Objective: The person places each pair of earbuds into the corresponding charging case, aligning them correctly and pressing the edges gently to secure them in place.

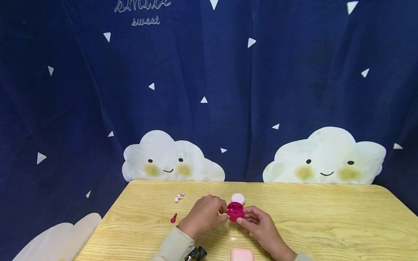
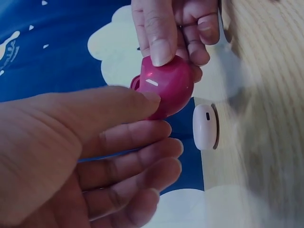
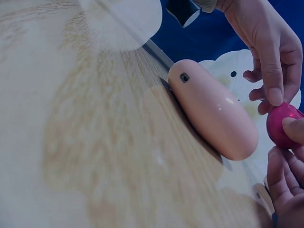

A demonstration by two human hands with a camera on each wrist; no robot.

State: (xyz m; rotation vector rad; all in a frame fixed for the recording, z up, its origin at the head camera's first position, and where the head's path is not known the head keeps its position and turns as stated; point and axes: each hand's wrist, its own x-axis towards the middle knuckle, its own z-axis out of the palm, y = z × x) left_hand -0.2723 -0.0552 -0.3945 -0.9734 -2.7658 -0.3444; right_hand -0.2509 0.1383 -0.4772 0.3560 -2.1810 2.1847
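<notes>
A magenta earbud case (image 1: pixel 236 216) with its lid raised is held up over the table between both hands. My left hand (image 1: pixel 206 214) grips its left side, the thumb lying on the shell in the left wrist view. From the other side my right hand (image 1: pixel 263 225) holds the case, thumb on its front. The rounded shell of the case (image 2: pixel 171 88) shows between the two thumbs; its inside is hidden there. One magenta earbud (image 1: pixel 173 218) lies on the table, left of the left hand.
Two pale pink earbuds (image 1: pixel 179 197) lie at the back left of the wooden table (image 1: pixel 326 217). A pale round case (image 1: pixel 238 198) stands just behind the held one. Close to the front edge is a larger pink case (image 1: pixel 242 255). A dark blue curtain (image 1: pixel 228 72) hangs behind.
</notes>
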